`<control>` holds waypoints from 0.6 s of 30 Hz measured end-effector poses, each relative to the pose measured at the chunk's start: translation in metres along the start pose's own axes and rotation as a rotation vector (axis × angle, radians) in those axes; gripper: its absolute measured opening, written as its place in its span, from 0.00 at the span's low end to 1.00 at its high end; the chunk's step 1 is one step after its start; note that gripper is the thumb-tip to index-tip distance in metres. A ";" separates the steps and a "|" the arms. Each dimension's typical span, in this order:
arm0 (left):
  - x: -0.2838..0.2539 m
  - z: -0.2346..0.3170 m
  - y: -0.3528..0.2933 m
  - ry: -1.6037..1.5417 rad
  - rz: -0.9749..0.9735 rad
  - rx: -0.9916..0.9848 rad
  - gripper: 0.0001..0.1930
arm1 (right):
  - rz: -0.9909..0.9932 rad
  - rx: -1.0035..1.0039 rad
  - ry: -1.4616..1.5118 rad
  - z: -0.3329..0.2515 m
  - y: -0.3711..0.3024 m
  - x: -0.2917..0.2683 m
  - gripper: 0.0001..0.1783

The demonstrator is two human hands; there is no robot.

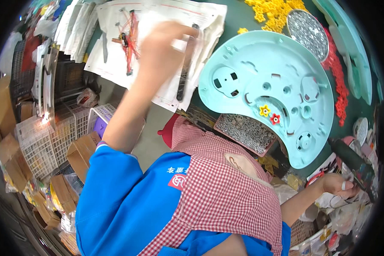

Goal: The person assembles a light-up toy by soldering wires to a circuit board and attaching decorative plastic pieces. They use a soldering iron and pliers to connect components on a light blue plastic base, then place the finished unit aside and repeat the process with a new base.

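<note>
- Left hand: raised over the white sheet, blurred by motion, with fingers bent; whether its grip is clenched or released cannot be told.
- Dark strip: long and narrow, lying along the right part of the sheet, its upper end close to the fingers of the left hand; contact cannot be made out.
- Wires: a loose bundle, mostly red with black parts, on the sheet to the left of the left hand.
- Right hand: at the lower right, a white band around one finger; its grip is closed about the power driver, a dark green and black tool.
- Panel: light teal, curved and pierced with holes, on the green surface, between the two hands and touched by neither.
- Yellow star and red star: side by side on the lower middle part of the panel.
- Round tin: filled with small metal pieces, just beyond the panel's upper right edge, between yellow pieces and red pieces.
- Tray: also holding small metal pieces, near the panel's inner curve, in front of the person's checked apron.
</note>
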State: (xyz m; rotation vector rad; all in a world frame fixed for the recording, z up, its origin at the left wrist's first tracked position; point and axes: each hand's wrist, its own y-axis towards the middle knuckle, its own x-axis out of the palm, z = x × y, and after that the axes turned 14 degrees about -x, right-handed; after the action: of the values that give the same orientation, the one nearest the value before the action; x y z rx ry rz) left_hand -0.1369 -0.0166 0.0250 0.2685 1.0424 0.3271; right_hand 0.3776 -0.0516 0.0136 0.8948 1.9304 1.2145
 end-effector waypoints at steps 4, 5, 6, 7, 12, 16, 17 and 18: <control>-0.054 -0.082 -0.014 0.407 -0.017 -0.546 0.09 | -0.246 0.270 0.376 0.010 -0.031 0.019 0.39; -0.050 -0.093 -0.017 0.400 0.027 -0.478 0.09 | -0.293 0.218 0.366 0.023 -0.035 0.020 0.41; -0.042 -0.108 -0.016 0.391 0.069 -0.408 0.10 | -0.290 0.243 0.403 0.035 -0.038 0.019 0.44; -0.029 -0.120 -0.011 0.487 0.144 -0.347 0.09 | -0.288 0.273 0.433 0.047 -0.042 0.014 0.46; -0.046 -0.158 0.017 0.507 0.027 -0.635 0.13 | -0.386 0.403 0.472 -0.001 -0.029 0.030 0.56; -0.151 -0.105 0.038 -0.391 0.396 -0.680 0.14 | -0.256 0.363 0.364 0.015 -0.045 0.016 0.53; -0.166 -0.096 0.049 -0.511 0.622 -0.546 0.12 | -0.230 0.345 0.325 0.014 -0.040 0.012 0.52; -0.183 -0.072 0.057 -0.701 0.676 -0.347 0.10 | -0.219 0.373 0.325 0.015 -0.040 0.011 0.51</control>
State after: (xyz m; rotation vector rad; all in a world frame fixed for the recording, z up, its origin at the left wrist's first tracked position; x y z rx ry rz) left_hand -0.2928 -0.0304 0.1572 0.3802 0.1659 0.9358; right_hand 0.3766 -0.0487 -0.0304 0.6686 2.4998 0.9290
